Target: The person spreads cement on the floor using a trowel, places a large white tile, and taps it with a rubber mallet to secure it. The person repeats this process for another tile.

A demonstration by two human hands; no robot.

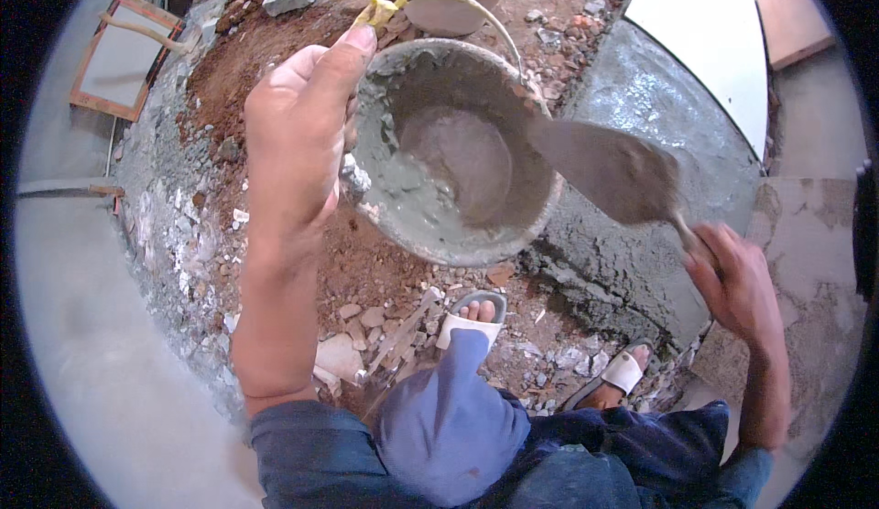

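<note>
While pinching the yellow handle (375, 15) of the bucket (439, 254) over rubble (371, 318) with the left hand (298, 111) and clutching the trowel (618, 168) beside the rim with the right hand (737, 285), possibly risking spilling mortar (407, 187) by overtilting.

Ground: reddish-brown soil (220, 70), loose, strewn with grey and white rubble (183, 257). Left: smooth grey surface (87, 326), floor or wall not distinguishable. Upper left: two orange-edged pale panels, one whole (128, 56), one cut off by the view's rim. Upper right: bright white expanse (705, 42), overexposed; pinkish-tan board (795, 22) beside it. Right: blotchy grey-brown slab (810, 243). Light: daylight-pale, strongest upper right.
</note>
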